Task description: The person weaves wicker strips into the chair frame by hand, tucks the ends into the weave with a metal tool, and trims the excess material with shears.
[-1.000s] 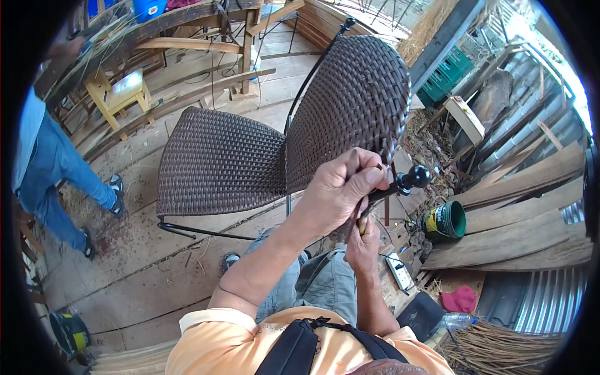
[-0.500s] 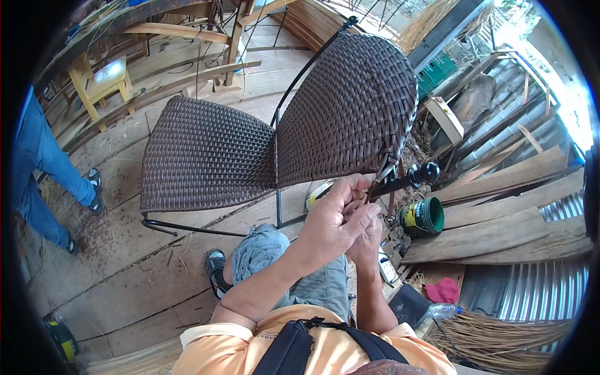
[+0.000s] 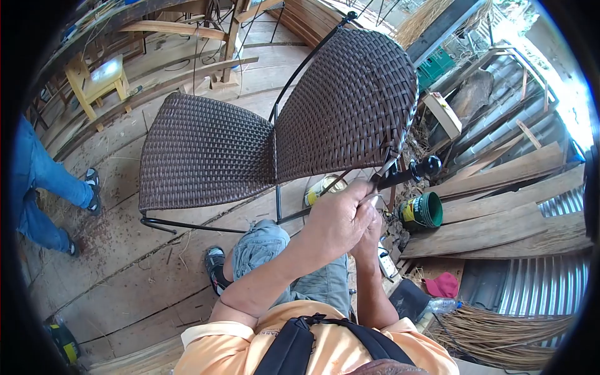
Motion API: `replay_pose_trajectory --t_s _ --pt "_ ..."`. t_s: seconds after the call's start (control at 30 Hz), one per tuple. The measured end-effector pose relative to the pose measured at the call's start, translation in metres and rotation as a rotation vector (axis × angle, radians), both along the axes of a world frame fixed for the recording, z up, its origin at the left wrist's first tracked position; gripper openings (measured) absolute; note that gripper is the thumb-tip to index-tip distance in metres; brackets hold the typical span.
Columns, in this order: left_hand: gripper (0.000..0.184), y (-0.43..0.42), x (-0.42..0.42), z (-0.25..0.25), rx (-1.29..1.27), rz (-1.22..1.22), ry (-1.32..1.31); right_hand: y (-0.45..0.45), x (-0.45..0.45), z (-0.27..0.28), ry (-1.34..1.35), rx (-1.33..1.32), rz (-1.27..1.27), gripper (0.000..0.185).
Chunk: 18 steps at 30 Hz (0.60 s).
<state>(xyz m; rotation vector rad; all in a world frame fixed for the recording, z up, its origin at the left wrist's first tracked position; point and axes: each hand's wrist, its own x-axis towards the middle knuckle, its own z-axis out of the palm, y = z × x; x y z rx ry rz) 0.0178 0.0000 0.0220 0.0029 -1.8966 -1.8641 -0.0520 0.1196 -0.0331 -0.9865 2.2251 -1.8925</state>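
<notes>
At left I have the woven chair [image 3: 300, 128], its backrest [image 3: 350, 103] slanting up-right; the left hand [image 3: 337, 215], nearer, curls round a thin strip [image 3: 375, 195] (mostly hidden); the right hand's [image 3: 370, 236] hold I can't tell.

Place: furniture workshop | I see: woven chair [image 3: 347, 100], loose boards [image 3: 481, 232], stacked timber [image 3: 301, 22], bundled sticks [image 3: 500, 335], debris-strewn floor [image 3: 128, 269]
</notes>
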Motion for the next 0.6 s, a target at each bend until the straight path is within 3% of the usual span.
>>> replay_pose_trajectory --t_s 0.07,0.13,0.23,0.5,0.6 --pt "0.016 -0.003 0.000 0.003 -0.021 0.056 0.040 0.000 -0.001 -0.003 0.070 0.045 -0.034 0.010" --pt "0.016 -0.006 0.000 0.006 -0.046 0.110 0.078 -0.002 0.000 -0.005 -0.087 0.001 -0.044 0.010" --pt "0.014 -0.027 0.000 0.013 0.234 -0.039 0.007 -0.005 0.004 -0.002 -0.210 -0.089 0.012 0.012" --pt "0.011 -0.025 0.000 0.037 0.089 0.042 0.287 -0.001 0.001 -0.009 -0.253 -0.093 0.005 0.015" --pt "0.012 -0.008 -0.015 0.016 -0.057 0.316 0.496 -0.001 0.000 -0.007 -0.149 -0.059 -0.013 0.016"
